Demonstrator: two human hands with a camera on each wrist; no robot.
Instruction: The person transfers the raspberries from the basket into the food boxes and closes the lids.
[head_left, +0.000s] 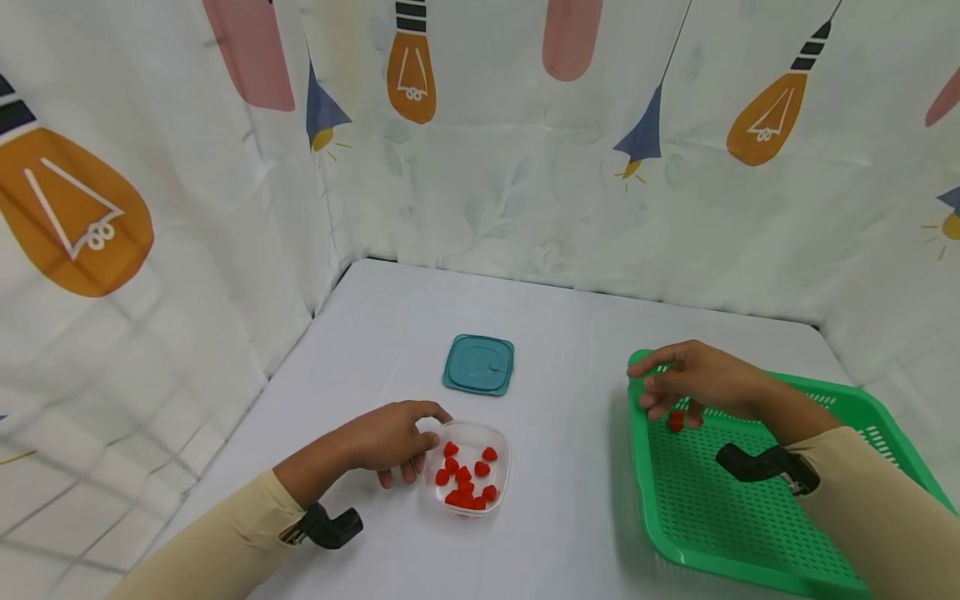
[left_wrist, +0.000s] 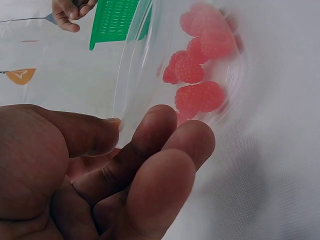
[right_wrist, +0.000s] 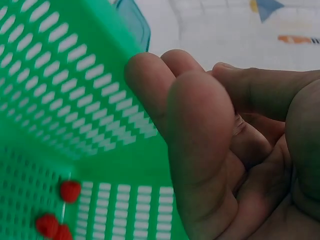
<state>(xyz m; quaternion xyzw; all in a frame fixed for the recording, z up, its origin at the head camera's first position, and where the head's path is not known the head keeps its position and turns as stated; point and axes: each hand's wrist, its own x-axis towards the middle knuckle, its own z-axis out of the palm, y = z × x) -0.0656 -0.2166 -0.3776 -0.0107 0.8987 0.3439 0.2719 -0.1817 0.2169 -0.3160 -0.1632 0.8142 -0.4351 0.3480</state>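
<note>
In the head view, my left hand [head_left: 393, 437] is at the left rim of a clear plastic container [head_left: 504, 467]. Its thumb and index finger pinch that rim, while the other fingers curl beside the wall. Several red raspberries [left_wrist: 200, 97] lie inside, mostly toward the near side. Over the far left corner of a green basket [head_left: 647, 500] hovers my right hand [head_left: 693, 379], fingers loosely bent, nothing visible between them. Below it, a few raspberries [right_wrist: 70, 191] sit on the basket floor at the corner.
A teal square lid [head_left: 478, 365] lies flat on the white table [head_left: 570, 400] behind the container. Patterned white curtains [head_left: 487, 167] enclose the table's back and sides. The basket's raised perforated wall [right_wrist: 75, 65] stands beside my right fingers.
</note>
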